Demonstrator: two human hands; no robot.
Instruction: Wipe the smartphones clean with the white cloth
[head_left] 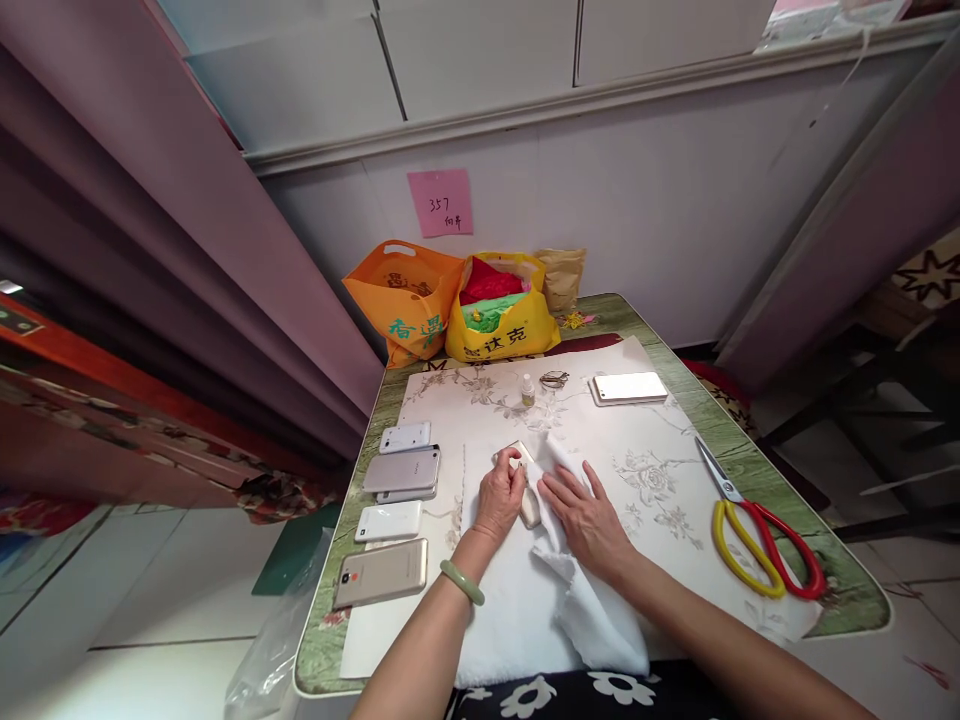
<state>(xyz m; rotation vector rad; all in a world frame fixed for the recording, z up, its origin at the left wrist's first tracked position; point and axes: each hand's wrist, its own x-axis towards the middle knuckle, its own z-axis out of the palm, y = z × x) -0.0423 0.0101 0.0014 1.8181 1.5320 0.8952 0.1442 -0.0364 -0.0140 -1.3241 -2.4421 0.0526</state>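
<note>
A light tan phone (530,510), partly hidden, lay on a white cloth (502,625). The left hand (500,497) curled over it; its grip couldn't be seen. The right hand (589,515) pressed the cloth, fingers spread.

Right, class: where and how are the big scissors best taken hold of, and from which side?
Probably by the yellow loop and red loop of the scissors, coming from the person's side with the right hand. They lie flat, the loops turned toward the person and the blades pointing away, so a grip there should stay clear of them.
</note>
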